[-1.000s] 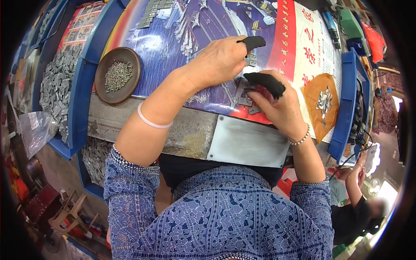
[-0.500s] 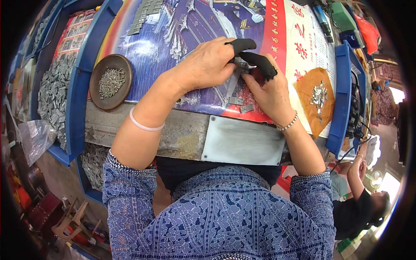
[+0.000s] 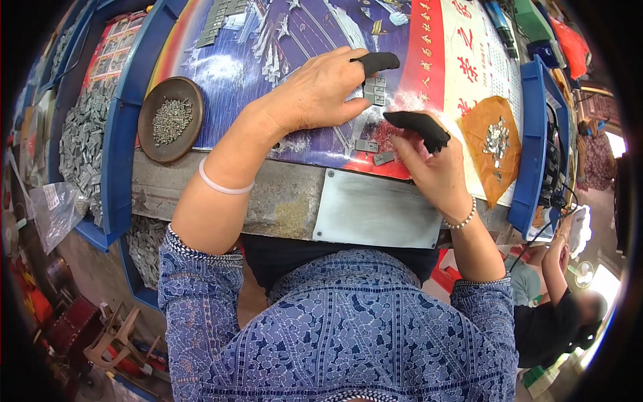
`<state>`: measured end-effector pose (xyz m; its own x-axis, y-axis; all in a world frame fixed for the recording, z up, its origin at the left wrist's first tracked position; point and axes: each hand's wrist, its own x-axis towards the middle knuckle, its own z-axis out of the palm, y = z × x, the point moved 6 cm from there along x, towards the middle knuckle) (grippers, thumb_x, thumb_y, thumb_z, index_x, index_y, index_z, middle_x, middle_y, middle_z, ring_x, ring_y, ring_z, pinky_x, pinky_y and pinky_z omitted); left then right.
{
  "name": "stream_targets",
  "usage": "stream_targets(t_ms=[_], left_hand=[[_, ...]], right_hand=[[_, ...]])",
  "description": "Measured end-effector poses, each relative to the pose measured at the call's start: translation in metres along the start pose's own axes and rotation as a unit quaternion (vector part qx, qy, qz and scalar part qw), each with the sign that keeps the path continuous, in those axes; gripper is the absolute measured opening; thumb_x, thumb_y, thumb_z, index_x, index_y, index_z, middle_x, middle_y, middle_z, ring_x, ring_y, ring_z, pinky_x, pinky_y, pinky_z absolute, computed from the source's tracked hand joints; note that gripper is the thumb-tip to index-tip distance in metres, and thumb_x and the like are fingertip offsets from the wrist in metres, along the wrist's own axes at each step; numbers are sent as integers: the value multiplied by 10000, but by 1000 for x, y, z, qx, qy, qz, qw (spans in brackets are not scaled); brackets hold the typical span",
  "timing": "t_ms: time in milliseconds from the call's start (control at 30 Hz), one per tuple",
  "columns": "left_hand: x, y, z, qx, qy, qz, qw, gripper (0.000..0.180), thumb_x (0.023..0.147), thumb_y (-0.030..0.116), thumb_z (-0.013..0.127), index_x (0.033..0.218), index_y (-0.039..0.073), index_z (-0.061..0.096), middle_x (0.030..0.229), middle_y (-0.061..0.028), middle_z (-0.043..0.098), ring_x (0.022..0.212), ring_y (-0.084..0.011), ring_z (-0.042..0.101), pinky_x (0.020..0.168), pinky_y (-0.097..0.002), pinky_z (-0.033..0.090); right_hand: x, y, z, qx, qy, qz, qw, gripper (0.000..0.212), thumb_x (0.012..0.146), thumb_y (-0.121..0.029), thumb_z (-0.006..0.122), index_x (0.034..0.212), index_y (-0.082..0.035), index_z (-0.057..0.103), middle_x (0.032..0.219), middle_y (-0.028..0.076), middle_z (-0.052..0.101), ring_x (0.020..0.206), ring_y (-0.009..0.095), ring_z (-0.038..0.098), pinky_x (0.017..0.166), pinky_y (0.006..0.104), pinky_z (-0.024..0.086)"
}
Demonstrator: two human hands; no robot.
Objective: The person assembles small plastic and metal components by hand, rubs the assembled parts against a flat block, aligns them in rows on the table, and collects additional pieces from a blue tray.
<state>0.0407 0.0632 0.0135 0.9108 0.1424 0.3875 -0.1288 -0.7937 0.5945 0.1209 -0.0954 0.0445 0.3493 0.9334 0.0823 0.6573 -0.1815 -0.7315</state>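
Right hand [image 3: 439, 161] has been drawn, spread, from left hand [image 3: 318, 94] (whose hold cannot be told); pieces [image 3: 366, 145] seemingly being arranged, fine pinching likely needed.

Bright light leaves a white glare patch on the glossy poster [image 3: 224, 70] and a pale sheen across the flat metal plate [image 3: 378, 211]. The left hand [image 3: 325, 90] looks fairly sharp; fisheye distortion curves the blue trays [image 3: 532, 144] beside black, vignetted corners.

undersides of left fingers [image 3: 356, 106] hidden
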Motion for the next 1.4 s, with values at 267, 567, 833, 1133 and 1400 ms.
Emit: stream_targets(t_ms=[267, 567, 833, 1133, 1400], left_hand=[[3, 2, 0, -10, 3, 4, 1000, 644, 798, 93, 717, 1414, 124, 533, 1087, -143, 660, 1037, -341, 629, 926, -404, 517], [1, 1, -1, 2, -1, -15, 1000, 467, 799, 141, 724, 1235, 25, 603, 1087, -177, 655, 1052, -361, 630, 923, -413, 512], [1, -2, 4, 10, -15, -8, 1000, 554, 822, 138, 681, 1361, 82, 567, 1100, -154, 658, 1073, -346, 622, 939, -428, 510], [1, -2, 1, -6, -4, -7, 1000, 543, 816, 144, 689, 1344, 84, 577, 1087, -157, 668, 1038, -357, 637, 922, -423, 520], [2, 0, 0, -16, -3, -7, 1000, 553, 800, 107, 699, 1340, 91, 580, 1084, -149, 669, 1043, -347, 631, 922, -418, 516]], right_hand=[[-6, -12, 16, -41, -43, -72, 996, 304, 825, -33, 695, 1128, -51, 678, 946, 160, 652, 897, 359, 623, 800, 432, 502], [5, -18, 25, -105, -31, -103, 989, 257, 794, 23, 715, 1041, -17, 659, 916, 149, 613, 848, 364, 609, 763, 423, 497], [-4, -9, 12, -136, 18, -161, 977, 256, 821, 3, 749, 1066, -5, 673, 979, 122, 660, 869, 298, 635, 786, 365, 503], [2, 3, 9, -22, -18, -36, 999, 266, 813, -73, 781, 1066, -39, 707, 997, 100, 668, 844, 285, 655, 762, 355, 516], [18, 9, 17, -15, 42, -46, 998, 280, 801, -55, 774, 1068, -42, 691, 946, 121, 625, 801, 302, 623, 704, 386, 504]])
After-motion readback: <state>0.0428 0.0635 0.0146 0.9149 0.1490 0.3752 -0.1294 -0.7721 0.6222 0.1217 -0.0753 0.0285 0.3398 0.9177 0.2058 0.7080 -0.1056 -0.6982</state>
